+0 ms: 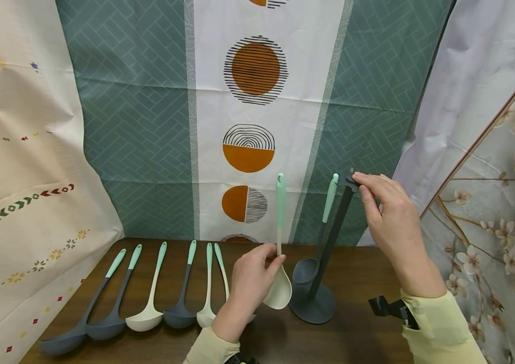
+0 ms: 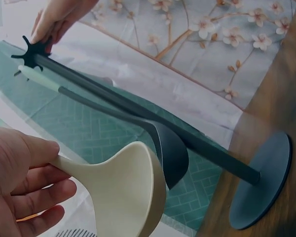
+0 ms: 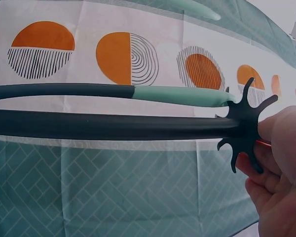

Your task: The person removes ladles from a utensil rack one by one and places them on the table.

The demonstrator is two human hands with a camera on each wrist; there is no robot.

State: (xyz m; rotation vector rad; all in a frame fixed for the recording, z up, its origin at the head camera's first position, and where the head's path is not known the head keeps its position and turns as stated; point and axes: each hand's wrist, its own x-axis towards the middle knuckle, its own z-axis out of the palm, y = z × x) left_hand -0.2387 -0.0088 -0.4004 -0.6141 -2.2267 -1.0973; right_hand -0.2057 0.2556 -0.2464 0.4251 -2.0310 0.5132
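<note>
My left hand (image 1: 253, 275) pinches a cream ladle (image 1: 280, 289) low on its stem, the mint handle pointing up. To its right stands a dark utensil stand (image 1: 330, 247) with a round base and a ring of curved hooks (image 3: 244, 123) on top. The thumb and fingers of my right hand (image 1: 389, 212) grip that hooked top from the right side. A dark grey ladle (image 2: 172, 153) with a mint handle hangs from one hook, its bowl beside the pole. In the left wrist view, the cream bowl (image 2: 126, 187) is apart from the stand.
On the brown table (image 1: 357, 333), several ladles lie in a row at the left, among them a grey one (image 1: 63, 341) and a cream one (image 1: 145, 318). My left forearm partly covers the rightmost one (image 1: 222, 263). Patterned curtains (image 1: 139, 121) hang behind and at both sides.
</note>
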